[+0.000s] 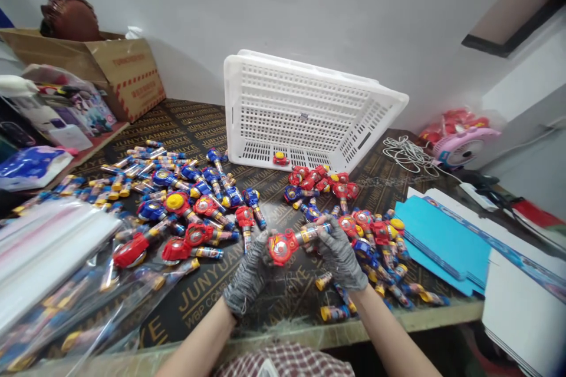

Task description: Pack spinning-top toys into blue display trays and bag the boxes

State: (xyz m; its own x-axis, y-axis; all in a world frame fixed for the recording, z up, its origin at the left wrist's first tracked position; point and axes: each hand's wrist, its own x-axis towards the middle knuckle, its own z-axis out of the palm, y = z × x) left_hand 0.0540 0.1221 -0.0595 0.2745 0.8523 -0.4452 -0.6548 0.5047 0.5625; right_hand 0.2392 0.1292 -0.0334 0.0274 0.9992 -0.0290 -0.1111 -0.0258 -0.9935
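Over the bench (460, 311), our left hand (250, 275) gripped a red toy head (281, 248), our right hand (341, 254) pinching its printed tube (308, 234); full seating was unclear. Joined toys (207, 234) lay either side, many loose tubes (126, 188) remained, and the white crate (232, 112) held one red piece (280, 158).

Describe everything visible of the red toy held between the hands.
The red toy has a shiny, plastic-looking rounded head with a pale swirled disc, joined to a slim, multicoloured tube. It is held crosswise over the dark tabletop, disc facing the camera. The gloved left hand grips the head, the gloved right hand the tube.
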